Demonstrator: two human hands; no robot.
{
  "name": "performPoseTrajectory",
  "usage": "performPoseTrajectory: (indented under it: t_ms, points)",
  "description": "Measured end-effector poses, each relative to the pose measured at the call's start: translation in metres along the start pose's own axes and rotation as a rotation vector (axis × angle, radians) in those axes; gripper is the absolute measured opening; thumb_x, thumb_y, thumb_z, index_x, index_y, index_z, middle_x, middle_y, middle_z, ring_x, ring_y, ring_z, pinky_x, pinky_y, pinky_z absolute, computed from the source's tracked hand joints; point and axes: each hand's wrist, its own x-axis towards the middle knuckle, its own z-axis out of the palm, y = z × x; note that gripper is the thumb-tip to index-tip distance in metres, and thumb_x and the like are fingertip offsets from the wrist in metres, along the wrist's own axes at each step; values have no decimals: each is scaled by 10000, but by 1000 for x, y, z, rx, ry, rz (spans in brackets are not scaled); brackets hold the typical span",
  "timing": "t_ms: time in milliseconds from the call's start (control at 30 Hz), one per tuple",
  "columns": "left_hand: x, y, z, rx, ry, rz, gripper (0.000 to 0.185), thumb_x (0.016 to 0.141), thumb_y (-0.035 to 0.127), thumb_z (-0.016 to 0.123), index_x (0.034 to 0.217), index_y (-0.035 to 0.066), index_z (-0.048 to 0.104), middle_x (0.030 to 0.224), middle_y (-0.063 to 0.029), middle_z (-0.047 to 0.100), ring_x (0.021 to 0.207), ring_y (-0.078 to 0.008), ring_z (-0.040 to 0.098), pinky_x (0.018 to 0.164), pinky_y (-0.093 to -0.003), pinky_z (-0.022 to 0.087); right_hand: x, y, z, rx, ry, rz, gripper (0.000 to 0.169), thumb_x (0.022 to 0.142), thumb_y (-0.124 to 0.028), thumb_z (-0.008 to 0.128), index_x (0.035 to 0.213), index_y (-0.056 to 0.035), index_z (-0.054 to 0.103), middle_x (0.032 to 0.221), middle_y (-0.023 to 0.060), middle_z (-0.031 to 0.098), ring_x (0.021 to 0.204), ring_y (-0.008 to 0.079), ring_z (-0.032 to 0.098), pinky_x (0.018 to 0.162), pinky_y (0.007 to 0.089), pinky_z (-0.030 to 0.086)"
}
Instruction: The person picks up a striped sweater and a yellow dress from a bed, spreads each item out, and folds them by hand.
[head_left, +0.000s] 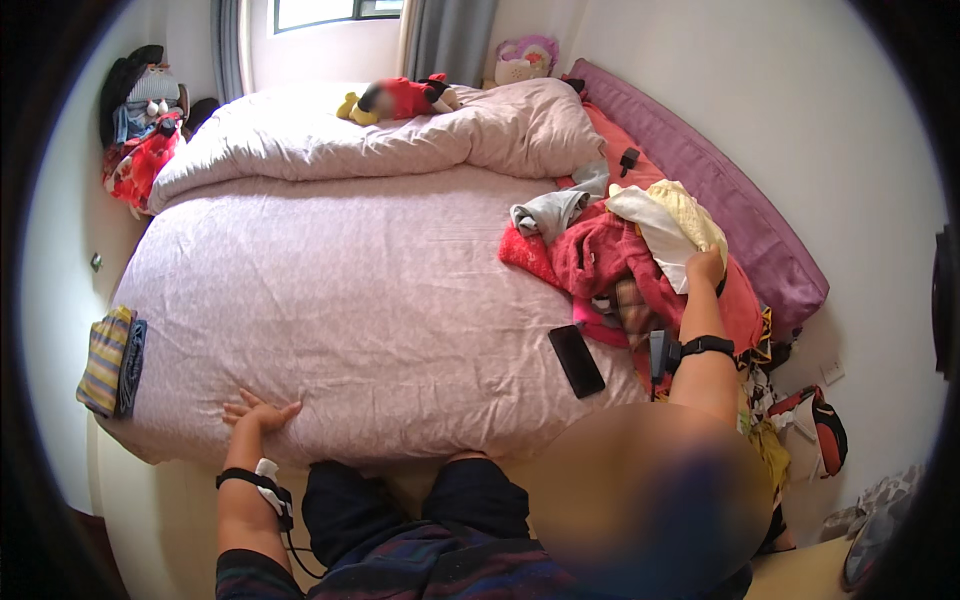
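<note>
My right hand (705, 267) is closed on the edge of a cream and white garment (667, 225), on top of a clothes heap at the bed's right side. Under it lie a dark pink knitted garment (600, 247), a grey garment (551, 212) and a red fluffy piece (527, 253). My left hand (262, 414) rests with spread fingers on the pale pink bed sheet (337, 300) near the front edge and holds nothing. A black smartphone (576, 361) lies on the sheet between the hands, nearer the heap.
Folded striped and denim clothes (109, 361) lie at the bed's left corner. A bunched quilt (375, 150) with a plush toy (405, 98) spans the far end. A purple padded headboard (697, 187) runs along the right. Bags and clothes crowd the right front corner.
</note>
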Motion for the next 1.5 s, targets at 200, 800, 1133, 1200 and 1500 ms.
performPoseTrajectory:
  t_ms: [200,800,1133,1200,1500]
  points:
    - [2,-1,1,-17,9,9,1514,540,865,652,1466,108,-276,1509,-310,-256,1407,-483,-212,1120,-639,50,-4,-38,-39,416,240,-287,416,832,-191,495,1180,11,603,1206,248,597,1135,416,543,967,437,424]
    - [-19,-14,1,-79,85,51,1436,606,835,639,1492,87,-209,1529,-327,-166,1430,-488,-111,1146,-591,81,-311,-282,-136,1724,-1220,-289,214,957,-111,451,1060,-26,619,980,65,653,872,126,618,776,267,510]
    - [10,-10,7,-40,75,74,1485,544,883,623,1498,93,-197,1527,-313,-198,1421,-478,-170,1146,-592,78,-418,-305,-121,1769,-1520,-95,200,969,-122,479,1101,-25,593,1000,59,646,881,113,612,774,254,498]
    - [13,-12,8,-50,72,73,1493,540,883,626,1496,88,-201,1525,-319,-196,1420,-481,-171,1140,-603,74,-426,-310,-121,1816,-1493,-93,208,968,-113,479,1119,-24,590,1005,61,649,893,115,615,787,253,498]
    - [-10,-12,0,-71,63,65,1434,579,861,617,1504,95,-167,1531,-316,-179,1423,-471,-172,1113,-653,46,-413,-340,-165,2042,-1187,-417,231,946,-86,452,1111,-11,597,992,78,638,924,135,583,821,276,474]
